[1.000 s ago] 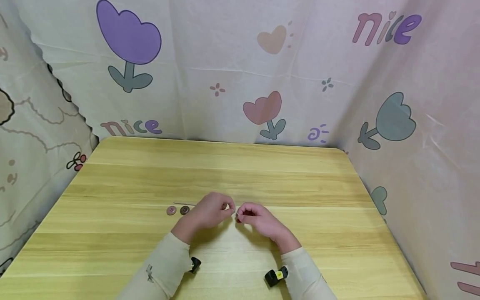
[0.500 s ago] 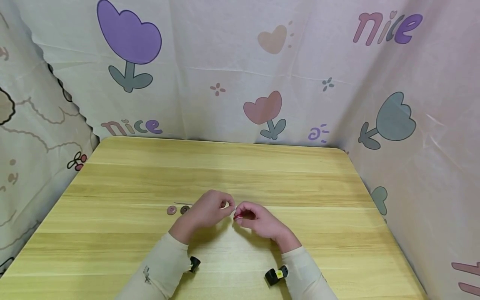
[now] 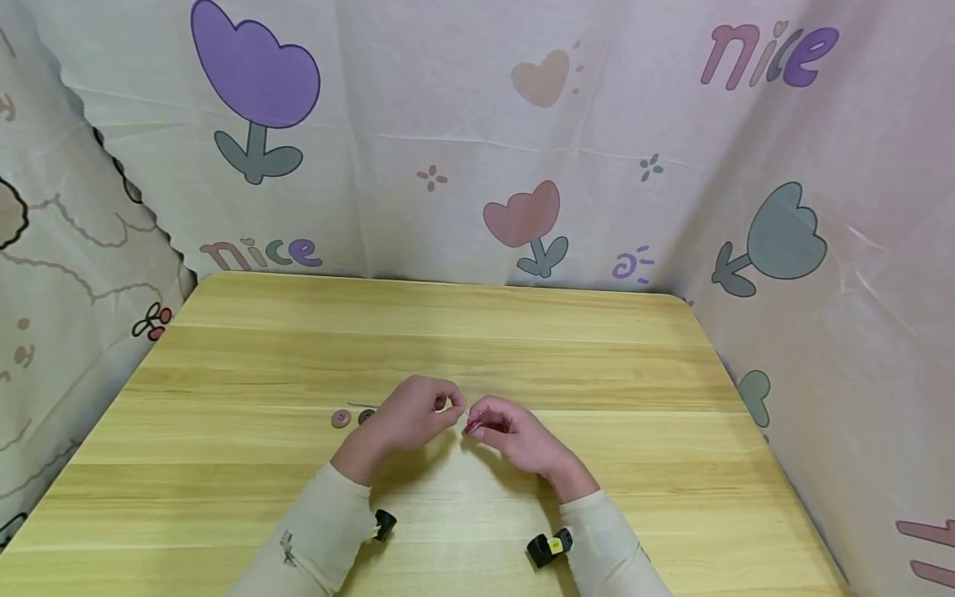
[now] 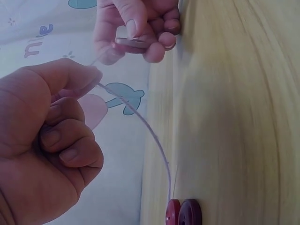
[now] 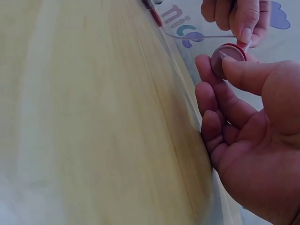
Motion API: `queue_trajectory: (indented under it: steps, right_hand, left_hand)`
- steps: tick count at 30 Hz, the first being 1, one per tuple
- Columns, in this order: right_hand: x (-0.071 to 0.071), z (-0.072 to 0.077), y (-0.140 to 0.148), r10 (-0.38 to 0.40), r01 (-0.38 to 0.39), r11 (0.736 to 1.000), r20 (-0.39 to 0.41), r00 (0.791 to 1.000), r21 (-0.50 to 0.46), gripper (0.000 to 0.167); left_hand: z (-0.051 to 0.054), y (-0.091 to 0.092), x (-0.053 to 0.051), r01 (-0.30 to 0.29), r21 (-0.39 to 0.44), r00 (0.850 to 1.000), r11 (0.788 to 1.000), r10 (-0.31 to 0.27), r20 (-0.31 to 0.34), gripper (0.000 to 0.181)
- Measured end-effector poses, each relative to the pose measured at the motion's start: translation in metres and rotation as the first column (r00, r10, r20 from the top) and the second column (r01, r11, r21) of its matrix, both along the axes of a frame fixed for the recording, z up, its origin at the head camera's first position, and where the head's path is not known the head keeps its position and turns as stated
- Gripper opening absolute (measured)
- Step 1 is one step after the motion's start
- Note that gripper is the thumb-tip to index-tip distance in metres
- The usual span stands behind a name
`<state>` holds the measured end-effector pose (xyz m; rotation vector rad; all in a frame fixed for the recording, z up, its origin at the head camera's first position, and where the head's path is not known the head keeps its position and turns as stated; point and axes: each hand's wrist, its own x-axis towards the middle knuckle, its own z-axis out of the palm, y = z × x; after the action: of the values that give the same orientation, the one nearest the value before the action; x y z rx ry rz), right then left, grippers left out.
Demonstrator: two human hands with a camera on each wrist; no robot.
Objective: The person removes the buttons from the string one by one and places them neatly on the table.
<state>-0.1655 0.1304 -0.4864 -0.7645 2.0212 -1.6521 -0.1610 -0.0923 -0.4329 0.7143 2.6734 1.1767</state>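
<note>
Between thumb and forefinger my left hand [image 4: 56, 136] pinches a pale string [image 4: 145, 122], which curves down to a red button [image 4: 173, 212] and a darker one [image 4: 190, 212] on the table. My right hand [image 5: 253, 122] pinches a round pinkish button [image 5: 229, 55] with a red edge behind it; whether that is a second button I cannot tell. A short bit of string runs from the left fingertips towards this button. In the head view the left hand [image 3: 418, 414] and right hand [image 3: 522, 435] almost meet above the table.
On the wooden table [image 3: 448, 332], left of the hands, lie a pink button [image 3: 341, 419], a dark button [image 3: 366, 416] partly behind the left hand, and the thin string. A patterned cloth [image 3: 418, 99] hangs behind and beside the table. Each wrist carries a black device [image 3: 545, 549].
My left hand has shifted slightly left and up, now covering more of the dark button. The red item at my right fingertips has risen a little and moved left with the fingers.
</note>
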Motion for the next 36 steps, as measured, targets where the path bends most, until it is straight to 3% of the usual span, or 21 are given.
queue_trajectory:
  steps: [9, 21, 26, 30, 36]
  right_hand:
    - [0.0000, -0.0008, 0.0005, -0.035, 0.034, 0.999, -0.040, 0.999, -0.022, 0.014]
    - [0.0025, -0.0036, -0.0007, -0.112, 0.112, 0.994, 0.000, 0.994, -0.005, 0.017]
    - [0.0033, -0.0019, -0.0028, -0.226, 0.228, 0.974, 0.065, 0.972, -0.021, 0.023]
    - [0.0023, -0.0016, -0.0054, -0.312, 0.313, 0.950, 0.038, 0.949, -0.023, 0.014]
    - [0.0015, -0.0004, -0.0074, -0.322, 0.322, 0.947, 0.008, 0.947, -0.016, 0.010]
  left_hand:
    - [-0.0002, -0.0009, 0.0023, -0.010, 0.007, 1.000, 1.000, 0.010, 0.011, 0.008]
    - [-0.0023, -0.0036, 0.0042, -0.019, 0.001, 0.999, 1.000, 0.019, 0.036, 0.008]
    - [-0.0049, -0.0051, 0.0050, -0.014, 0.014, 0.999, 1.000, 0.013, 0.042, 0.009]
    - [-0.0059, -0.0054, 0.0053, -0.010, 0.028, 0.999, 1.000, 0.009, 0.035, 0.010]
    - [-0.0074, -0.0056, 0.0052, -0.013, 0.062, 1.000, 0.998, 0.013, -0.007, 0.012]
